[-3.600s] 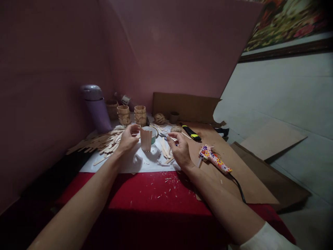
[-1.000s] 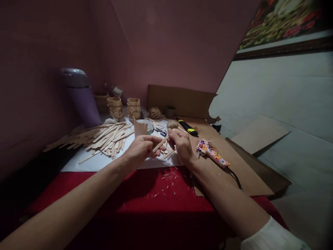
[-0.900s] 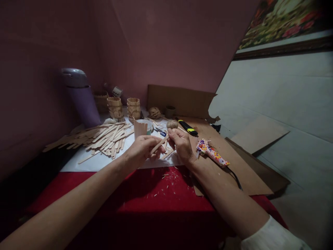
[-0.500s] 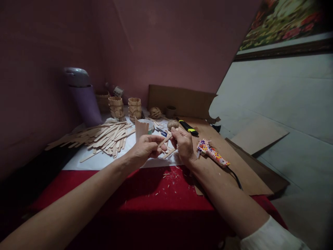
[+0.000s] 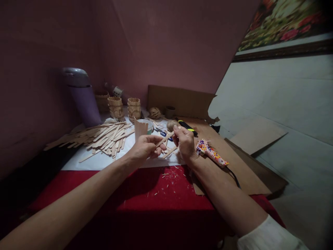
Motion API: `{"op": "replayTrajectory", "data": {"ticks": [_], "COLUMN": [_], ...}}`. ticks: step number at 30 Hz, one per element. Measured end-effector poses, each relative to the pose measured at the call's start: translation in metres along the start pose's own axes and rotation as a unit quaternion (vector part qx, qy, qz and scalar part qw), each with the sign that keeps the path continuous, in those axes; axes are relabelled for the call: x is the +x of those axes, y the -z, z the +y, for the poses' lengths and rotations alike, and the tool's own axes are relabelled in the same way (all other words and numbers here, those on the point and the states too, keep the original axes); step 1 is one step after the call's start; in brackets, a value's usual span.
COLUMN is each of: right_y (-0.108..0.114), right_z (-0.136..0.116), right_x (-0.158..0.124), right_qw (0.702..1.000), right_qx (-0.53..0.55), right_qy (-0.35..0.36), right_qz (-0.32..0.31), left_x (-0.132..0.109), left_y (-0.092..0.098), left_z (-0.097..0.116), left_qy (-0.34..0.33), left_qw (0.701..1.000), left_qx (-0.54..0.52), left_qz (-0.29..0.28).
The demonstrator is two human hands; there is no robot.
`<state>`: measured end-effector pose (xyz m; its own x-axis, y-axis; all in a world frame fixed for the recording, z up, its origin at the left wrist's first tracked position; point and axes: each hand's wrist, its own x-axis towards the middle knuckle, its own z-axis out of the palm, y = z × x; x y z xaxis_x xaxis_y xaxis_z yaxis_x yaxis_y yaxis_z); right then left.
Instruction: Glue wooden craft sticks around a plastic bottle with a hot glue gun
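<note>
Pale and wooden, the stick (image 5: pixel 165 139) above the tabletop (image 5: pixel 156 202), toward its near edge, wants even, gentle pressure, the left hand (image 5: pixel 147 146) pinching its near end and the right hand (image 5: pixel 185 141) apparently gripping the far one.

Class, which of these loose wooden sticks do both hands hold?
The slanted wooden stick between left hand and right hand; the others lie in the pile or scattered on white paper.
</note>
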<state>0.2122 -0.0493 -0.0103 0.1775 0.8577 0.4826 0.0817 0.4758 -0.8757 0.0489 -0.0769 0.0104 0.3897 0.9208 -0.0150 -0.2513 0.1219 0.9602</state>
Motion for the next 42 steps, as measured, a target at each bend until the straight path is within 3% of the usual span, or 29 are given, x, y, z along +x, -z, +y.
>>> {"op": "replayTrajectory", "data": {"ticks": [4, 8, 25, 34, 42], "right_y": [-0.001, -0.001, 0.002, 0.001, -0.001], "right_z": [-0.001, -0.004, -0.005, -0.016, -0.018], "right_x": [-0.001, -0.002, 0.001, -0.005, -0.011], "right_qw": [1.0, 1.0, 0.999, 0.992, 0.994], "right_qx": [0.006, 0.01, 0.029, 0.033, 0.027], "right_qy": [0.007, 0.009, 0.031, 0.051, 0.059], "right_qz": [-0.009, -0.018, -0.004, -0.106, -0.088], "left_x": [0.002, 0.002, -0.003, -0.001, -0.005], "left_y": [0.002, 0.003, -0.001, 0.005, -0.013], "left_z": [-0.002, -0.002, 0.005, -0.001, 0.0], "left_qy": [0.001, -0.03, 0.003, -0.062, 0.005], "left_qw": [1.0, 0.999, 1.0, 0.997, 0.997], "left_qx": [0.022, 0.03, 0.019, 0.036, -0.066], "left_qz": [0.02, -0.008, -0.014, 0.005, 0.044]}}
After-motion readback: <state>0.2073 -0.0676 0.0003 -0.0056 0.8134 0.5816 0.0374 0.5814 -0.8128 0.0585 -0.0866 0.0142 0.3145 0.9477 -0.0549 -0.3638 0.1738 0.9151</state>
